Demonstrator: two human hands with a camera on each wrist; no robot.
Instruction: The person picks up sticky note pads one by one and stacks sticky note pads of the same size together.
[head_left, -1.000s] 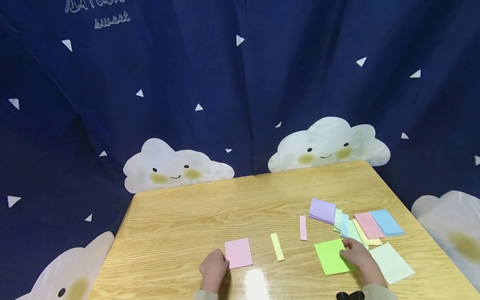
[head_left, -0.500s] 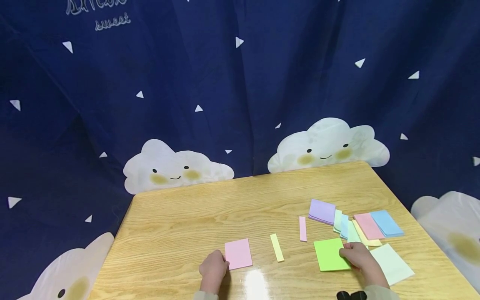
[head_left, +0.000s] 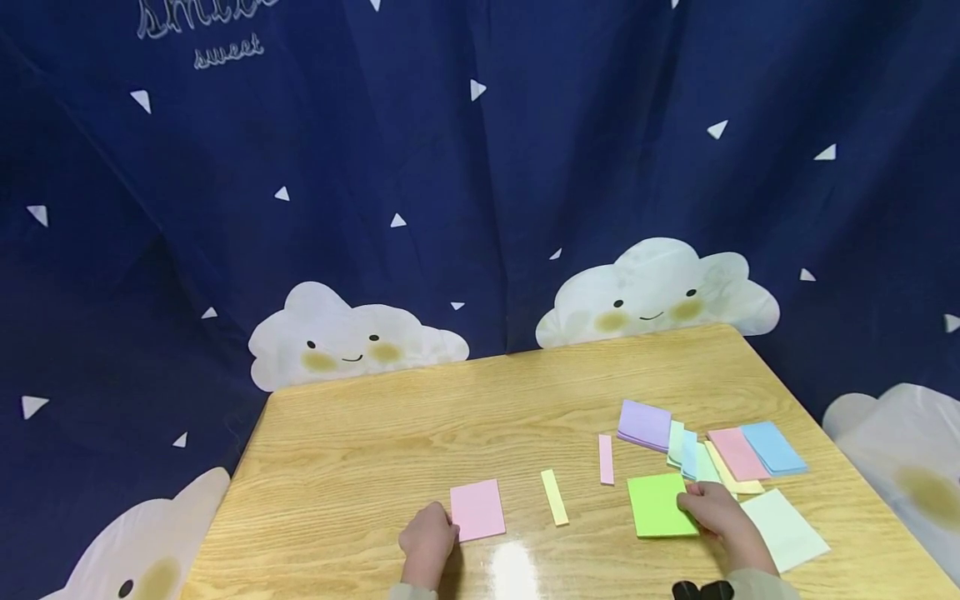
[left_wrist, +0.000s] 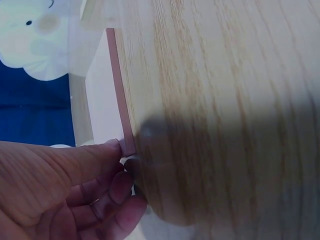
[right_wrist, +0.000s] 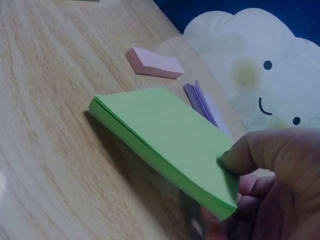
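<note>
A pink sticky note pad (head_left: 477, 510) lies left of centre on the table. At its left near corner, my left hand (head_left: 429, 535) pinches it; the left wrist view has the thumb (left_wrist: 107, 156) on the pad's corner and the other fingers curled below. My right hand (head_left: 716, 515) holds a bright green sticky note pad (head_left: 662, 506) by its right edge, thumb on top. In the right wrist view the green pad (right_wrist: 160, 135) is tilted, with shadow under its edge. Between the two pads lies a narrow yellow sticky note strip (head_left: 555, 497).
A narrow pink strip pad (head_left: 606, 459) lies behind the green pad. Purple (head_left: 645, 424), rose (head_left: 738, 453), blue (head_left: 774, 447) and other pale pads cluster at the right. A whitish pad (head_left: 782, 529) is partly behind my right hand. A dark blue curtain (head_left: 420, 150) hangs behind the table (head_left: 360, 450).
The green pad has turned slightly and shifted a little away from me in my right hand's grip. My left hand and the pink pad have stayed in place.
</note>
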